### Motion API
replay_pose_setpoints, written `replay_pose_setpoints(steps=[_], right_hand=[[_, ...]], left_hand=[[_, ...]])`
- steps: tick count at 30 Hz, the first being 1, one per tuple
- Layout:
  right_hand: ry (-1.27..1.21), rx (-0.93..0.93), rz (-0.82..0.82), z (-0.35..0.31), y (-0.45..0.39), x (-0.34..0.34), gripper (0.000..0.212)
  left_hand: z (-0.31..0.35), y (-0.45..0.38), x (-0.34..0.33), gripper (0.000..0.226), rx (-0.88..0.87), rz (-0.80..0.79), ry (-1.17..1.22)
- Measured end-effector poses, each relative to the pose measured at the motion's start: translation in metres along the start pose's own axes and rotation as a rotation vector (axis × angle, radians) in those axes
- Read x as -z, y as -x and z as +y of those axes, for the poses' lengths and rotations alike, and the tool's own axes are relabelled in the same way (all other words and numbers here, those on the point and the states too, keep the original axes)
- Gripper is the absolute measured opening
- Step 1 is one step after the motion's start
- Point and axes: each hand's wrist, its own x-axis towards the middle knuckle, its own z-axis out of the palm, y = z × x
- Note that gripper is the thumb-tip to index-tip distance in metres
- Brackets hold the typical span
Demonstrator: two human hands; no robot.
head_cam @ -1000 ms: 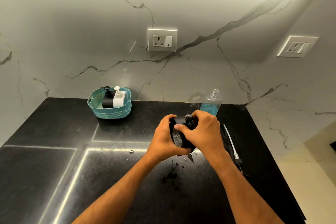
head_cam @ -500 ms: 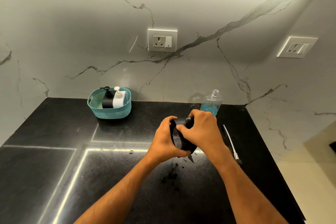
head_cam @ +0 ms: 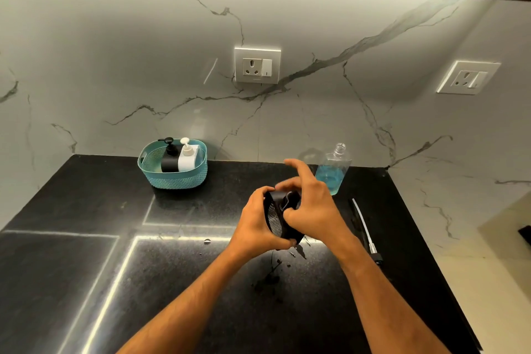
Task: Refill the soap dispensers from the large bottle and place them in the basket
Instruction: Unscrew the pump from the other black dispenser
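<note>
Nearest the camera, two bare forearms reached out over the black counter (head_cam: 86,282), which carried a few small drops and specks just below the hands. The left hand (head_cam: 258,224) gripped a black dispenser (head_cam: 280,218) from its left side, fingers curled round the body and thumb over the top edge, holding it just above the counter. The right hand (head_cam: 311,204) was at the dispenser's top and right side, thumb and lower fingers pinching the pump part, while the forefinger stuck out straight and apart from the rest. Just right of that hand a pump tube (head_cam: 363,227) lay flat on the counter. Behind the hands, by the wall, stood the large bottle (head_cam: 333,172), uncapped, with blue soap in its lower part. Farther left, against the wall, the teal basket (head_cam: 175,178) held a black bottle (head_cam: 169,156) and a white bottle (head_cam: 187,156) upright, touching. Two sockets (head_cam: 257,65) sat on the marble wall.
</note>
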Motion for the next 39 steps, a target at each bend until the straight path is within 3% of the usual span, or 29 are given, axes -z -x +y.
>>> replay_pose_setpoints(steps=[3,5,7,10,12,15,20,39], right_hand=[[0.208,-0.040,0.081,0.005,-0.003,-0.005,0.090],[0.314,-0.038,0.129,0.006,-0.002,-0.007,0.070],[0.270,0.005,0.082,0.005,0.000,-0.007,0.047],[0.137,0.041,-0.046,0.003,0.002,-0.003,0.062],[0.182,0.014,0.008,0.002,0.002,-0.005,0.068],[0.371,-0.059,0.169,0.000,0.002,-0.008,0.062],[0.382,-0.017,0.142,-0.004,0.004,-0.007,0.027],[0.248,0.013,0.225,-0.011,-0.002,0.032,0.030]], left_hand=[[-0.001,-0.001,0.001,0.112,0.012,0.008,-0.009],[0.001,-0.001,0.001,0.109,0.005,0.018,0.003],[0.003,0.000,0.001,0.106,-0.002,0.020,0.012],[0.001,0.001,0.001,0.107,-0.009,0.017,0.008],[-0.002,0.001,0.001,0.110,-0.009,0.016,-0.012],[-0.002,0.001,0.000,0.115,-0.012,0.009,-0.033],[-0.001,-0.001,-0.002,0.114,0.009,-0.005,-0.006],[-0.039,-0.006,0.002,0.120,0.045,0.014,-0.103]])
